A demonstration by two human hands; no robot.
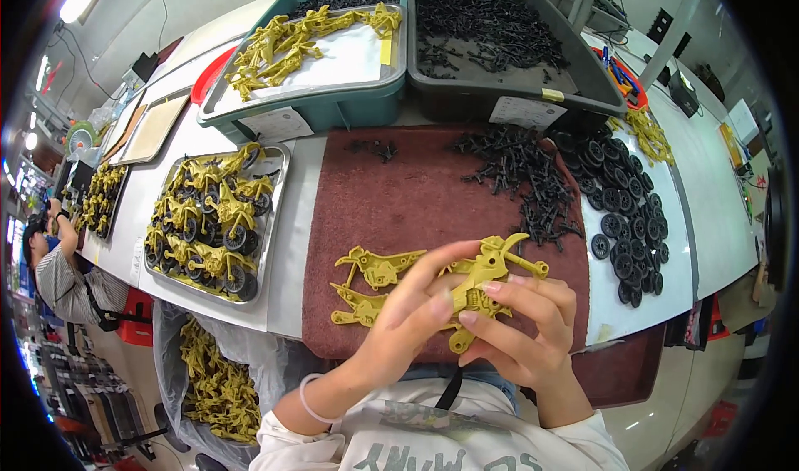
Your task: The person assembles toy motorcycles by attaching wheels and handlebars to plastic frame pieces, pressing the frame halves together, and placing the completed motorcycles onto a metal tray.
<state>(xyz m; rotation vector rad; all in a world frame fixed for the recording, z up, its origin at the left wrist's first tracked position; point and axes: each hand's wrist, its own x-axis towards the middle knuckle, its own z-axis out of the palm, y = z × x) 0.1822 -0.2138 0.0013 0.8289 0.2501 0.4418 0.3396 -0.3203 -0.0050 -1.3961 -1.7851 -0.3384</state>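
Over the dark red cloth [391, 188], both hands are closed on one yellow plastic toy motorcycle body [489, 265]. My left hand [408, 313] grips it from the left, its index finger stretched along the far side. The fingertips of my right hand [533, 325] press its right and near sides. Whether a small part sits between the fingers is hidden. Just left of the held piece, more yellow motorcycle bodies [381, 267] lie on the cloth, partly covered by my left hand. Small black plastic parts [533, 180] are heaped at the cloth's far right.
Black toy wheels [632, 213] are piled on the right. A metal tray [281, 213] of wheeled yellow motorcycles stands left. Behind are a teal bin [349, 109] topped by a tray and a dark grey bin [466, 92]. A bag of yellow parts [212, 388] stands below; a person [71, 271] sits far left.
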